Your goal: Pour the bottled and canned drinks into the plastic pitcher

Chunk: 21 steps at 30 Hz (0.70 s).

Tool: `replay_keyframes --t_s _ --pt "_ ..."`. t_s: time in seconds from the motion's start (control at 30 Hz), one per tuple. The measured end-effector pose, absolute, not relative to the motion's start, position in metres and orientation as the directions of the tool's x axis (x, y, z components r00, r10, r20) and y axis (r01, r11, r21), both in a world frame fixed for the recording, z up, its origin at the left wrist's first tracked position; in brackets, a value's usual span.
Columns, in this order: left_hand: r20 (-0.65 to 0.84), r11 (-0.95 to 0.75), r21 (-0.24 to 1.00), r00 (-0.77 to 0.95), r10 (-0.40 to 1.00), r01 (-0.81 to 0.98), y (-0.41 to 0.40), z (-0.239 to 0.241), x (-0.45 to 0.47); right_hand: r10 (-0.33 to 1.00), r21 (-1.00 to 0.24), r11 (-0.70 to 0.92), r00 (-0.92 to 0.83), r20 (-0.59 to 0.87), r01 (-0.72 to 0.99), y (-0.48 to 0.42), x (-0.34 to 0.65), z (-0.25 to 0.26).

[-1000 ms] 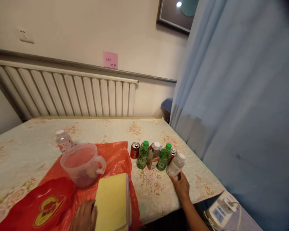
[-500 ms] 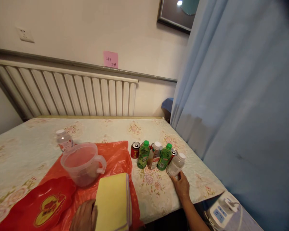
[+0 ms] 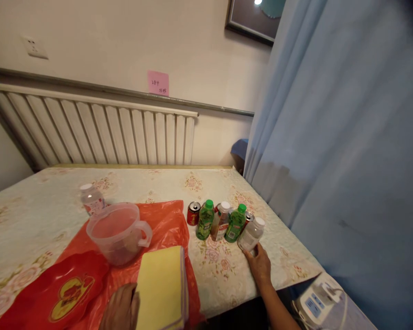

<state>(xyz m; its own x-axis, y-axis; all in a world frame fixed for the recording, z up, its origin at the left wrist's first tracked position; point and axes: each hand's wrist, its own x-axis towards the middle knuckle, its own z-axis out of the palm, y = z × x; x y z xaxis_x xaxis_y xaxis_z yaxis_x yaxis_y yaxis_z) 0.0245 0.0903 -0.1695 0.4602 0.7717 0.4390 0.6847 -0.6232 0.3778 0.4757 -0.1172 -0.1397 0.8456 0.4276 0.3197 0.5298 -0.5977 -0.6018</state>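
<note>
My right hand (image 3: 259, 266) has its fingers around the base of a clear bottle (image 3: 250, 236) with a white cap, at the right end of a group of drinks. Beside that bottle stand a green-capped green bottle (image 3: 234, 225), a brown drink bottle (image 3: 220, 223) with a white cap, another green bottle (image 3: 205, 222) and a dark red can (image 3: 193, 214). Other cans are partly hidden behind. My left hand (image 3: 119, 308) lies on the red plastic sheet (image 3: 168, 215), fingers laid down, at the left edge of a folded yellow cloth (image 3: 161, 288).
A clear plastic jug (image 3: 115, 243) with a handle and a red scalloped tray (image 3: 30, 293) rest on the left. Behind the jug is a white-capped bottle (image 3: 92, 200). A power strip (image 3: 316, 302) sits low right, below a blue curtain (image 3: 340, 160). A radiator (image 3: 106, 130) lines the wall.
</note>
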Motion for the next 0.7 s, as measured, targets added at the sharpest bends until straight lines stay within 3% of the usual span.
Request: replay_keyframes --t_s 0.7 --pt "0.377 -0.561 0.454 0.42 0.825 0.693 0.084 -0.155 0.029 0.433 -0.571 -0.634 0.851 0.296 0.521 -0.118 0.475 -0.141"
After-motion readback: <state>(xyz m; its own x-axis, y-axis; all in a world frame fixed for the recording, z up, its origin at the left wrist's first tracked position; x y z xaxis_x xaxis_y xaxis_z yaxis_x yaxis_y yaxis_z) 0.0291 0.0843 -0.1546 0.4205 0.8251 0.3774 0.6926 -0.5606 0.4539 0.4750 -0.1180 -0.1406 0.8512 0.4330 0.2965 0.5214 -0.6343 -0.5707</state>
